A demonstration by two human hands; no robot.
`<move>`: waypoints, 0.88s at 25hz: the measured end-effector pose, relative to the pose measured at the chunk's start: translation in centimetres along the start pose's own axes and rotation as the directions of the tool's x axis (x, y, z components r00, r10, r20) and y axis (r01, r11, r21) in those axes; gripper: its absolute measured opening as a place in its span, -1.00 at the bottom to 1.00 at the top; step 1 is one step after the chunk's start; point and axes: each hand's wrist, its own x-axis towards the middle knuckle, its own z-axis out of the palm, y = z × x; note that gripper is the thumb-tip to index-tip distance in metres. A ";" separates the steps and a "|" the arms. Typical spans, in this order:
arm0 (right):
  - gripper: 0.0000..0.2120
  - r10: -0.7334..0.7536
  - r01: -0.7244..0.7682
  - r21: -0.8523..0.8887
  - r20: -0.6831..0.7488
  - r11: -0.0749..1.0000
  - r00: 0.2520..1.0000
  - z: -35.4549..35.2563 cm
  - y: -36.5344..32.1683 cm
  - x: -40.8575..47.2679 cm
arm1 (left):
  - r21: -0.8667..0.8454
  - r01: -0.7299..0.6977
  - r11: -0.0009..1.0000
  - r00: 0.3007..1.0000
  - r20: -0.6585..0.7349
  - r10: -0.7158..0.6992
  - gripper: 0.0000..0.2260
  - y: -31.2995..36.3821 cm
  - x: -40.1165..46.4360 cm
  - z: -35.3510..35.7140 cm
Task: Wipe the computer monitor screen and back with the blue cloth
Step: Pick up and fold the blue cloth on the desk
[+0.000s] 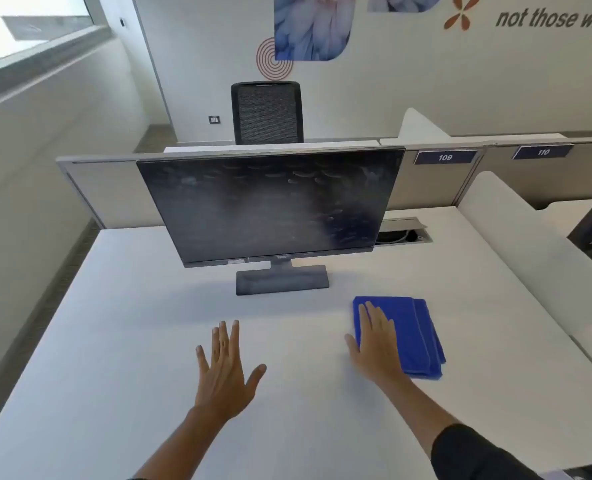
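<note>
While the blue cloth (412, 336) lies folded on the white bench (131, 341) at lower right of the frame, the right hand (377, 344) rests flat on its left part, fingers straight and closed on nothing. The left hand (227, 368) is at lower centre, fingers spread, holding nothing; whether it touches the bench I cannot tell. The monitor (270, 206) stands at centre, tilted back on a slim neck and a flat rectangular base (282, 279), just beyond the cloth.

The likely trouble is the stand: it looks narrow under a wide panel, so a hard push high on the screen could rock or slide the monitor toward the divider (114, 188) behind, unless the free hand steadies the frame. The folded cloth could also open out as it is lifted and drag across the base.

The screen is dark, glossy and thick with smudges and fingerprints. The cloth looks soft, with a stitched hem. The bench top is matt and smooth.
</note>
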 end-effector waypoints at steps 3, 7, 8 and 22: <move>-0.27 0.160 -0.159 0.020 -0.055 0.987 0.986 -1.2 3.2 1.3 | -0.019 -0.024 1.000 0.999 0.035 0.025 -0.09 1.8 0.5 0.4; -0.26 0.256 -0.257 0.064 0.025 0.964 0.966 -2.0 7.8 2.7 | -0.105 -0.037 0.994 0.995 0.089 0.047 -0.16 5.8 0.7 1.4; -0.25 0.255 -0.258 0.062 0.043 0.964 0.966 -2.1 8.8 3.1 | -0.121 -0.026 0.992 0.993 0.110 0.040 -0.20 6.7 1.0 1.7; 0.00 0.396 -0.415 0.262 0.123 0.871 0.910 -1.3 13.4 4.8 | -0.547 0.239 0.802 0.917 0.398 -0.002 -0.49 23.3 4.2 6.8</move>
